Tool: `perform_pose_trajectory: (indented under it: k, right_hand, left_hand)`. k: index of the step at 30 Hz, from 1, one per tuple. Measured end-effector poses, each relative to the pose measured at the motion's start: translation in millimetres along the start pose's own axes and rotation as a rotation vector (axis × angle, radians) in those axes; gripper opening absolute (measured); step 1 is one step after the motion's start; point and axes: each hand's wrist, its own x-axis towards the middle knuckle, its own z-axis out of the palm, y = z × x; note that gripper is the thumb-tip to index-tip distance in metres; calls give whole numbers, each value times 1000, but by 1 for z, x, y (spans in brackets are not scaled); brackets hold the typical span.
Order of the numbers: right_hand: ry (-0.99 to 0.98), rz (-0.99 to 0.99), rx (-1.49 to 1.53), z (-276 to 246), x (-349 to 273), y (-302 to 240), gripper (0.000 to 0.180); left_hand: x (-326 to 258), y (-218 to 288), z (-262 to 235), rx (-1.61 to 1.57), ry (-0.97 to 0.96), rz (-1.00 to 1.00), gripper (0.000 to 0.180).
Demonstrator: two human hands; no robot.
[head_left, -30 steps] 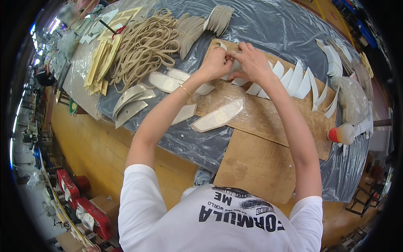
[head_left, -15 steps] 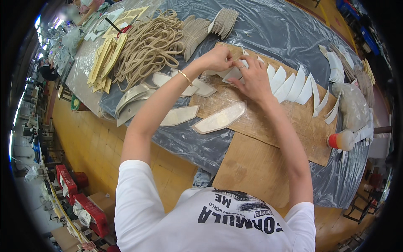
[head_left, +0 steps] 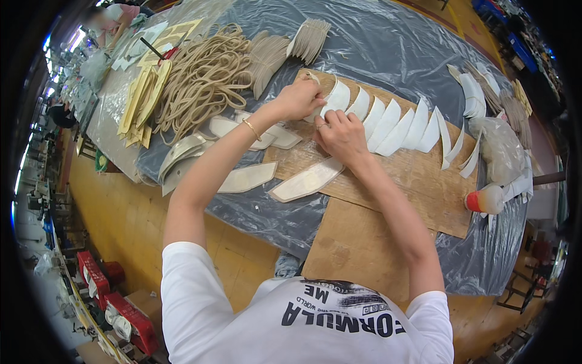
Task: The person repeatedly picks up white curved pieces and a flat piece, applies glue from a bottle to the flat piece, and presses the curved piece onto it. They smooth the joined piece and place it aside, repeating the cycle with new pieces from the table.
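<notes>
Both hands work at the far left end of a row of white curved pieces (head_left: pixel 394 124) on a wooden board (head_left: pixel 418 182): left hand (head_left: pixel 300 97) pinching one piece, right hand (head_left: pixel 341 134) curled beside it.

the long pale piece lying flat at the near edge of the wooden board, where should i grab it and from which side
Probably by its near pointed end: the long pale piece lies flat, and that tip juts past the edge of the wooden board over the plastic sheet. Come from the near left and pinch it by its thin edges there. The right hand is just beyond it; the left hand is farther up the board.
</notes>
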Motion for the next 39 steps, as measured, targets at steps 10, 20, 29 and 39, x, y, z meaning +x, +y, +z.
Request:
perform_pose_trajectory:
  k: [10, 20, 29, 39]
  right_hand:
    - [503, 904, 415, -70, 29, 84, 25]
    - [398, 956, 633, -156, -10, 83, 29]
    - [26, 823, 798, -217, -106, 6, 15]
    - [95, 1136, 1210, -205, -171, -67, 13]
  left_hand:
    - [3, 1, 4, 182, 31, 51, 17]
    - [-15, 35, 1, -49, 539, 326, 22]
    - [-144, 153, 17, -561, 132, 21, 24]
    - [-188, 206, 67, -1018, 28, -444, 12]
